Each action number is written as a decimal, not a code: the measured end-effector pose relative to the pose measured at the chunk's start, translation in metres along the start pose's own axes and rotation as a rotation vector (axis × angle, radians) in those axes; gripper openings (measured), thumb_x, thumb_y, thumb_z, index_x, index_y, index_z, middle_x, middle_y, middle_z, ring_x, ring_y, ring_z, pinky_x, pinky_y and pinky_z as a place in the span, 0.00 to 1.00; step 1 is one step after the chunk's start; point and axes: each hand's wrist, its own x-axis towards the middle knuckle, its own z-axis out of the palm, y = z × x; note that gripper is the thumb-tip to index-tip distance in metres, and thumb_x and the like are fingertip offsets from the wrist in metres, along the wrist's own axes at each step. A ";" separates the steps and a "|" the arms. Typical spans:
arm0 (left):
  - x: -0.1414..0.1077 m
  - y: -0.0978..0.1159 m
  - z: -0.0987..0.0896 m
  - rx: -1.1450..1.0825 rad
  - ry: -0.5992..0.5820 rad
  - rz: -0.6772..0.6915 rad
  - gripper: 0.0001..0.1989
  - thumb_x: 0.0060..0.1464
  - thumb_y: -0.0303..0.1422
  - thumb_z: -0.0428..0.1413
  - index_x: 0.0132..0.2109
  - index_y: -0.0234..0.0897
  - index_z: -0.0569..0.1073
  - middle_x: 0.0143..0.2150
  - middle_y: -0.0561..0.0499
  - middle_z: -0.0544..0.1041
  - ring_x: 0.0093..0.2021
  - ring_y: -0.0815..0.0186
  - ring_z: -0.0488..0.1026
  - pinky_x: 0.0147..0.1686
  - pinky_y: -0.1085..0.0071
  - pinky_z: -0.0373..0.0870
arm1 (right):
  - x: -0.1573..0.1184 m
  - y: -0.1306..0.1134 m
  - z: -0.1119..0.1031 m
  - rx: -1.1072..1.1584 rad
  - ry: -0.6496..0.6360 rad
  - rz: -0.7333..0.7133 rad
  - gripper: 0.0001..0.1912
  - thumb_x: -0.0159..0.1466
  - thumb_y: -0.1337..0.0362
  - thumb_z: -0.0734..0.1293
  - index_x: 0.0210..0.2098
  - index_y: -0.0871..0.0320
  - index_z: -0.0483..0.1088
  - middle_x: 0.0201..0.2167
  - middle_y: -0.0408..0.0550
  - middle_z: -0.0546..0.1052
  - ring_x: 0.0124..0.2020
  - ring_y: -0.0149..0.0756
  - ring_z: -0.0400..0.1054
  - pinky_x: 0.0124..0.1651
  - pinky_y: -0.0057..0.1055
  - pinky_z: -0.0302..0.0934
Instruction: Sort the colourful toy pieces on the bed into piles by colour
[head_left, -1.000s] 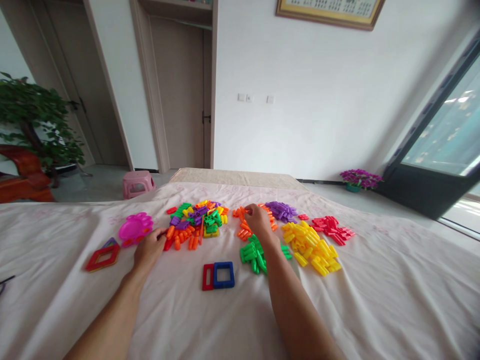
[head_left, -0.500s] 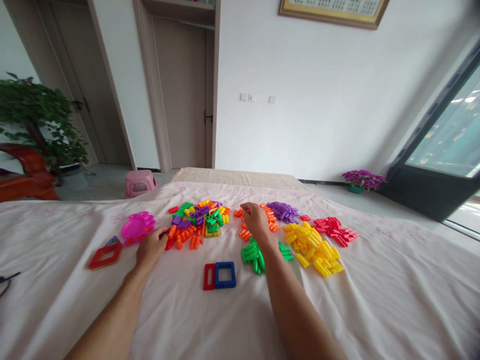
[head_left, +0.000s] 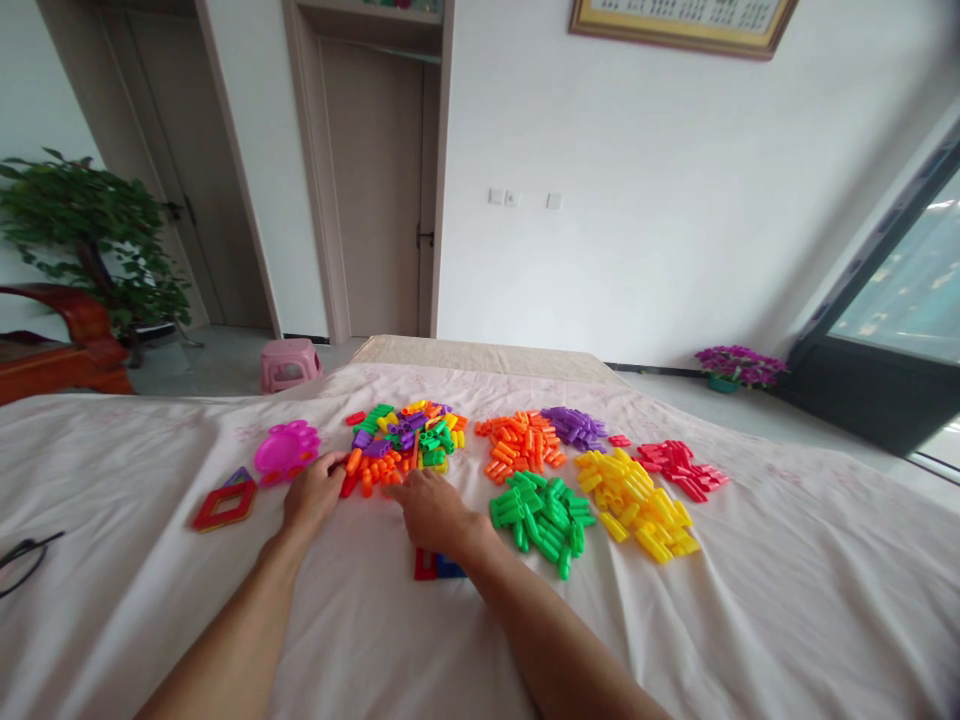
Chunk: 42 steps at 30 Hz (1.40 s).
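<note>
My left hand (head_left: 315,488) rests at the left edge of a mixed pile of plastic building pieces (head_left: 409,432). Its fingers are closed beside an orange piece (head_left: 354,461) and a red piece (head_left: 349,485); what they hold is hidden. My right hand (head_left: 433,510) reaches over the front of the same pile, its index finger stretched left to the loose orange pieces (head_left: 381,470) and its other fingers mostly hidden. Under that hand lie a red frame tile (head_left: 425,565) and a partly covered blue frame tile (head_left: 450,569).
Sorted piles lie to the right: orange (head_left: 521,440), purple (head_left: 576,428), green (head_left: 546,520), yellow (head_left: 634,500) and red (head_left: 679,468). At left are a pink flower-shaped tray (head_left: 281,447) and a red frame tile (head_left: 206,513). A wrinkled cloth (head_left: 360,620) covers the surface.
My right hand has moved left and nearer, from the orange sorted pile to the front of the mixed pile. My left hand stays at the mixed pile's edge. The view has shifted slightly.
</note>
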 end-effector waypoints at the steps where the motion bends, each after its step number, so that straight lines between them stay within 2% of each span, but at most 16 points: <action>1: 0.000 0.000 0.000 0.001 -0.003 -0.002 0.20 0.58 0.35 0.49 0.54 0.41 0.77 0.51 0.49 0.82 0.48 0.60 0.78 0.42 0.72 0.69 | 0.000 -0.002 0.002 -0.015 0.010 -0.005 0.25 0.63 0.71 0.61 0.59 0.53 0.69 0.48 0.58 0.73 0.50 0.47 0.68 0.49 0.40 0.65; 4: 0.000 0.000 0.000 0.006 -0.012 -0.010 0.20 0.58 0.35 0.50 0.54 0.42 0.77 0.51 0.49 0.82 0.48 0.59 0.78 0.42 0.72 0.69 | 0.000 -0.006 0.004 -0.013 0.026 0.003 0.24 0.63 0.70 0.61 0.58 0.53 0.71 0.49 0.59 0.71 0.51 0.49 0.66 0.51 0.42 0.64; 8: 0.001 -0.001 0.001 0.006 -0.020 -0.015 0.21 0.58 0.35 0.49 0.55 0.42 0.77 0.52 0.48 0.81 0.50 0.58 0.77 0.44 0.70 0.68 | 0.002 -0.004 0.003 0.080 0.009 0.050 0.23 0.62 0.71 0.62 0.55 0.52 0.74 0.48 0.56 0.72 0.51 0.45 0.66 0.53 0.38 0.63; 13: 0.001 -0.001 0.001 0.005 -0.023 -0.023 0.21 0.58 0.35 0.49 0.55 0.42 0.77 0.53 0.48 0.81 0.51 0.57 0.77 0.45 0.69 0.68 | 0.005 0.003 0.004 0.177 0.051 0.111 0.22 0.61 0.73 0.61 0.50 0.54 0.77 0.48 0.54 0.74 0.50 0.41 0.68 0.54 0.34 0.61; 20: 0.001 0.000 0.000 -0.008 -0.035 -0.035 0.21 0.58 0.36 0.49 0.55 0.42 0.76 0.53 0.49 0.81 0.51 0.58 0.76 0.45 0.70 0.68 | 0.007 0.007 0.006 0.237 0.057 0.068 0.22 0.60 0.74 0.62 0.50 0.56 0.78 0.47 0.54 0.78 0.51 0.39 0.70 0.54 0.30 0.61; 24: 0.002 0.000 -0.001 -0.018 -0.046 -0.037 0.21 0.57 0.35 0.49 0.55 0.42 0.76 0.52 0.49 0.81 0.49 0.59 0.77 0.44 0.71 0.68 | 0.005 0.028 -0.012 0.264 0.167 0.170 0.20 0.61 0.74 0.61 0.46 0.55 0.80 0.45 0.51 0.80 0.50 0.38 0.72 0.52 0.28 0.61; 29: 0.002 0.001 -0.001 -0.018 -0.038 -0.016 0.20 0.57 0.35 0.49 0.53 0.41 0.77 0.49 0.49 0.82 0.47 0.60 0.77 0.42 0.72 0.67 | -0.009 0.074 -0.036 0.250 0.368 0.469 0.20 0.63 0.74 0.60 0.47 0.57 0.80 0.47 0.54 0.79 0.50 0.38 0.72 0.54 0.28 0.60; 33: 0.001 0.001 -0.001 -0.009 -0.038 -0.014 0.20 0.57 0.34 0.49 0.53 0.41 0.77 0.50 0.49 0.82 0.48 0.60 0.77 0.43 0.71 0.67 | -0.024 0.107 -0.040 0.213 0.425 0.624 0.21 0.65 0.73 0.59 0.50 0.58 0.78 0.48 0.55 0.78 0.53 0.39 0.70 0.56 0.29 0.59; 36: 0.001 0.001 -0.002 -0.004 -0.038 -0.017 0.20 0.57 0.34 0.49 0.53 0.41 0.77 0.50 0.49 0.82 0.47 0.59 0.77 0.43 0.70 0.68 | -0.034 0.123 -0.039 0.177 0.476 0.727 0.22 0.64 0.72 0.60 0.56 0.61 0.75 0.51 0.58 0.76 0.56 0.41 0.69 0.57 0.30 0.59; 39: 0.000 0.001 -0.002 0.000 -0.032 -0.014 0.20 0.57 0.35 0.49 0.53 0.41 0.77 0.49 0.48 0.82 0.46 0.59 0.77 0.42 0.70 0.68 | -0.037 0.128 -0.039 0.175 0.521 0.757 0.23 0.64 0.72 0.60 0.56 0.62 0.74 0.54 0.59 0.74 0.58 0.42 0.67 0.59 0.31 0.58; 42: 0.001 0.001 -0.002 0.009 -0.032 -0.007 0.21 0.57 0.34 0.48 0.54 0.40 0.77 0.50 0.48 0.82 0.48 0.58 0.77 0.44 0.69 0.68 | -0.032 0.119 -0.039 0.225 0.494 0.672 0.21 0.64 0.72 0.60 0.53 0.60 0.76 0.53 0.56 0.76 0.57 0.41 0.68 0.59 0.30 0.58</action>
